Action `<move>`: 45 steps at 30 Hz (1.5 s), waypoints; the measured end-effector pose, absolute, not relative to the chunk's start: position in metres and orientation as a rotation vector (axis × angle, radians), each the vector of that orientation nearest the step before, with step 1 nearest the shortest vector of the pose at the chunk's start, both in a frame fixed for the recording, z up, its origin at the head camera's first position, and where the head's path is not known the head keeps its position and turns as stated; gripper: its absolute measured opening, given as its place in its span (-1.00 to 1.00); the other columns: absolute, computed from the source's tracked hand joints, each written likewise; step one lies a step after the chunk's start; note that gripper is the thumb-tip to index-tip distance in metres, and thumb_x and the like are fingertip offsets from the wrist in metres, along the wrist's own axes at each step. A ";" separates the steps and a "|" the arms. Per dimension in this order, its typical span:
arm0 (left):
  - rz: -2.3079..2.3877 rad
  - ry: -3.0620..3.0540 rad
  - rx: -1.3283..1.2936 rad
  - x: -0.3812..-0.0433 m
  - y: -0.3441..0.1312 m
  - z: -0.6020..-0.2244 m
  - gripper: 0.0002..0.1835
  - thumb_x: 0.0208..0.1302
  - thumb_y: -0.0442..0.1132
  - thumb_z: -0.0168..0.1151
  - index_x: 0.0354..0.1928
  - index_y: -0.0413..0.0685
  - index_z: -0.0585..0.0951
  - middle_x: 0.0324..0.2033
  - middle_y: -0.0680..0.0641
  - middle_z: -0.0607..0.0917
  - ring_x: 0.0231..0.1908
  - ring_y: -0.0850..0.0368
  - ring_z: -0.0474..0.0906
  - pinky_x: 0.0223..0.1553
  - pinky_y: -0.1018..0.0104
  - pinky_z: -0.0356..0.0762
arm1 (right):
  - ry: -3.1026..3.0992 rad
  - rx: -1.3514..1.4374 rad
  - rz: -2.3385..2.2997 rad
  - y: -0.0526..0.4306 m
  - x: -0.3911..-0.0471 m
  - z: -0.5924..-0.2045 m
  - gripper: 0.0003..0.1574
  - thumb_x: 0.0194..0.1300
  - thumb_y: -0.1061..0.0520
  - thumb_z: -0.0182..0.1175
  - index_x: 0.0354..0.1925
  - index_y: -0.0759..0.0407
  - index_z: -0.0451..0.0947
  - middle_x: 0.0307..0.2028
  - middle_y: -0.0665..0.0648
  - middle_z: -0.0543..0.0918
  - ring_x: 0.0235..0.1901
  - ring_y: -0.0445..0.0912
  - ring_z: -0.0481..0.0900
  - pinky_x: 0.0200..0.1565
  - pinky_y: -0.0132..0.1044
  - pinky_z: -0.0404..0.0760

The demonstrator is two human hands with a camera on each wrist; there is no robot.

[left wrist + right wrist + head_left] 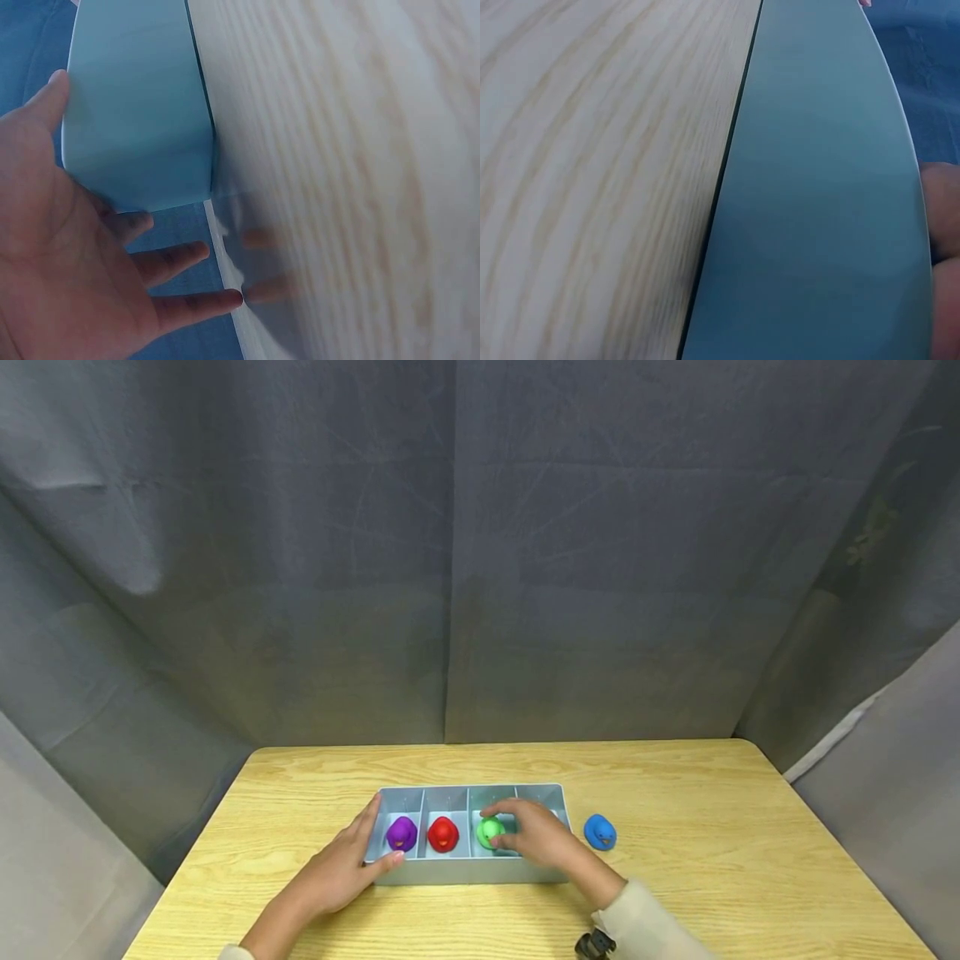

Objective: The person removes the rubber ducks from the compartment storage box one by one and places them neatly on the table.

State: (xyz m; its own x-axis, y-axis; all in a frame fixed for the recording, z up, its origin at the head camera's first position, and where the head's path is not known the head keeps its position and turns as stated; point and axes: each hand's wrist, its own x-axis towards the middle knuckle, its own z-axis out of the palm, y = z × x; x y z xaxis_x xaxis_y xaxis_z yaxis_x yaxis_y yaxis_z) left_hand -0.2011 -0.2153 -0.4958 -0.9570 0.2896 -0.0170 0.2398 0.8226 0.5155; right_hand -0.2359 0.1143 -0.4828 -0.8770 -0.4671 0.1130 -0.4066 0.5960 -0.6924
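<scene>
A grey-blue tray (468,870) with a row of compartments stands on the table. My left hand (341,868) rests against its left end, thumb on the front rim and fingers along the end wall. In the left wrist view those fingers (187,304) are straight and spread. My right hand (540,835) reaches into the third compartment, thumb and index finger around a green rubber duck (490,832). A purple duck (402,834) sits in the leftmost compartment and a red duck (443,835) in the second. The right hand partly covers the rightmost compartment.
A blue duck (600,832) lies on the wooden table (697,827), just right of the tray. Grey curtains (592,610) hang behind the table and at both sides. A dark wrist device (595,943) shows under the right sleeve (645,927).
</scene>
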 end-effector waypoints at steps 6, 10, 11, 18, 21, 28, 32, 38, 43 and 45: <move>0.804 2.907 0.421 -0.202 -0.215 -0.495 0.09 0.42 0.40 0.08 0.68 0.01 -0.19 0.63 -0.18 -0.01 0.54 -0.32 0.09 0.41 -0.37 0.20 | 2.804 -0.790 -1.091 0.113 -0.237 -0.485 -0.61 0.19 0.24 0.49 0.02 0.19 0.74 0.05 0.20 0.75 0.14 0.23 0.63 0.19 0.24 0.53; 0.804 2.909 0.427 -0.202 -0.215 -0.496 0.09 0.42 0.41 0.07 0.68 0.02 -0.19 0.64 -0.16 -0.01 0.54 -0.31 0.09 0.41 -0.36 0.21 | 2.806 -0.782 -1.107 0.112 -0.236 -0.484 -0.63 0.18 0.26 0.50 -0.01 0.20 0.75 0.03 0.22 0.75 0.14 0.24 0.63 0.19 0.27 0.52; 0.804 2.909 0.428 -0.202 -0.216 -0.496 0.09 0.41 0.41 0.07 0.68 0.02 -0.19 0.64 -0.16 -0.01 0.55 -0.31 0.09 0.41 -0.36 0.21 | 2.805 -0.778 -1.109 0.112 -0.236 -0.484 -0.63 0.18 0.26 0.49 -0.01 0.20 0.75 0.03 0.22 0.75 0.14 0.24 0.63 0.19 0.27 0.52; 0.835 2.884 0.429 -0.202 -0.217 -0.497 0.09 0.43 0.40 0.07 0.68 0.03 -0.22 0.64 -0.17 -0.01 0.54 -0.31 0.10 0.42 -0.34 0.20 | 2.817 -0.737 -1.102 0.110 -0.235 -0.485 -0.63 0.18 0.25 0.50 -0.01 0.17 0.74 0.02 0.20 0.76 0.13 0.23 0.63 0.19 0.27 0.53; 0.855 2.868 0.420 -0.202 -0.217 -0.497 0.08 0.44 0.38 0.07 0.68 0.06 -0.24 0.63 -0.18 -0.02 0.54 -0.31 0.10 0.43 -0.33 0.20 | 2.823 -0.712 -1.097 0.109 -0.235 -0.485 -0.62 0.18 0.25 0.49 0.00 0.17 0.73 0.01 0.18 0.76 0.12 0.22 0.63 0.19 0.26 0.53; 0.882 2.843 0.404 -0.202 -0.216 -0.497 0.09 0.43 0.38 0.08 0.68 0.07 -0.25 0.63 -0.18 -0.02 0.52 -0.34 0.13 0.42 -0.32 0.21 | 2.835 -0.673 -1.094 0.108 -0.234 -0.485 -0.68 0.18 0.25 0.49 -0.07 0.15 0.74 -0.03 0.15 0.77 0.12 0.20 0.64 0.20 0.25 0.53; 0.888 2.838 0.400 -0.201 -0.216 -0.498 0.08 0.43 0.38 0.08 0.68 0.10 -0.26 0.64 -0.17 -0.03 0.53 -0.33 0.13 0.43 -0.31 0.21 | 2.832 -0.661 -1.100 0.108 -0.233 -0.485 -0.69 0.19 0.25 0.48 -0.06 0.14 0.74 -0.02 0.15 0.77 0.12 0.20 0.64 0.19 0.24 0.54; 0.894 2.837 0.397 -0.201 -0.216 -0.499 0.09 0.42 0.40 0.08 0.68 0.12 -0.26 0.64 -0.16 -0.03 0.52 -0.32 0.14 0.44 -0.30 0.21 | 2.820 -0.673 -1.132 0.110 -0.232 -0.484 -0.69 0.19 0.23 0.48 -0.06 0.15 0.75 -0.03 0.15 0.77 0.12 0.20 0.64 0.20 0.27 0.52; 0.905 2.834 0.399 -0.202 -0.216 -0.499 0.09 0.42 0.39 0.09 0.68 0.10 -0.25 0.64 -0.18 -0.02 0.51 -0.34 0.16 0.43 -0.31 0.22 | 2.821 -0.699 -1.145 0.112 -0.232 -0.484 -0.69 0.21 0.21 0.48 -0.05 0.16 0.75 -0.03 0.15 0.77 0.11 0.19 0.65 0.18 0.24 0.55; 0.907 2.832 0.399 -0.202 -0.217 -0.499 0.09 0.42 0.39 0.09 0.68 0.11 -0.25 0.64 -0.18 -0.02 0.51 -0.34 0.15 0.43 -0.31 0.22 | 2.826 -0.707 -1.151 0.112 -0.233 -0.484 -0.69 0.21 0.20 0.48 -0.05 0.16 0.75 -0.03 0.15 0.78 0.10 0.18 0.65 0.16 0.22 0.56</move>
State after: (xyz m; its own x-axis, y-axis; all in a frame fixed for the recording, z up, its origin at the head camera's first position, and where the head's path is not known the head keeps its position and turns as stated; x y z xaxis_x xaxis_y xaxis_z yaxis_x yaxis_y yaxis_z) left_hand -0.2022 -0.2166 -0.4994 -0.9549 0.2922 -0.0533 0.2068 0.7829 0.5868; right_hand -0.2327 0.1123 -0.4839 -0.8982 -0.4106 0.1573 -0.4036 0.6281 -0.6652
